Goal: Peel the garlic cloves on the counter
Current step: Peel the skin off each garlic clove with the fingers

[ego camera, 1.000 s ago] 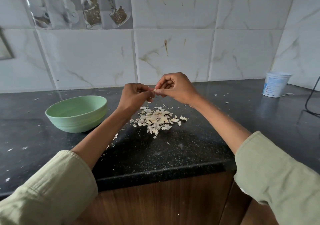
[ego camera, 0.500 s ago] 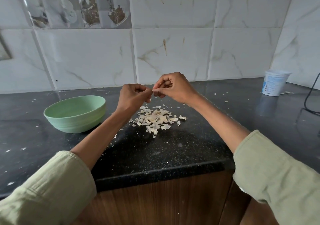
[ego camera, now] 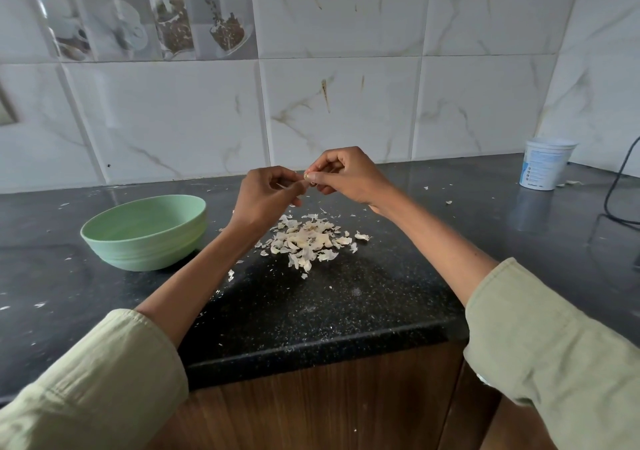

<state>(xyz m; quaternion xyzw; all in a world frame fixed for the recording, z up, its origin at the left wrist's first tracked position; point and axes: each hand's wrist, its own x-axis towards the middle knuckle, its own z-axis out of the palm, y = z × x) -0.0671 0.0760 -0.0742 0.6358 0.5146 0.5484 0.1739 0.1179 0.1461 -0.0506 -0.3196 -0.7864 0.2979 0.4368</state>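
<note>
**Operator:** Both hands were raised above the counter (ego camera: pixel 346 304), fingertips meeting over the heap of peelings (ego camera: pixel 306 240). The left hand (ego camera: pixel 268 191) had its fingers curled, pinching something thin and pale. The right hand (ego camera: pixel 346 176) was curled too, thumb and forefinger nipping a small object, which I judged to be a garlic clove (ego camera: pixel 309 177). It was almost wholly hidden by the fingers, so I could not confirm how much skin remained on it.

**Supervisor:** Progress status?

**Operator:** I judged the task well advanced. The heap below the hands appeared to be mostly papery skin, though I could not tell whether any unpeeled cloves lay within it. Loose flakes were scattered across the dark surface to the left and far right.

**Supervisor:** Where was the peeled product?

**Operator:** Unconfirmed. The green bowl (ego camera: pixel 145 231) stood to the left, just beside the left forearm, and its visible inner wall showed nothing. The bottom of the bowl was out of my line of sight.

**Supervisor:** Other items?

**Operator:** A white tub (ego camera: pixel 543 165) stood at the far right near the wall, well apart from the work, with a dark cable (ego camera: pixel 613 193) beyond it.
</note>
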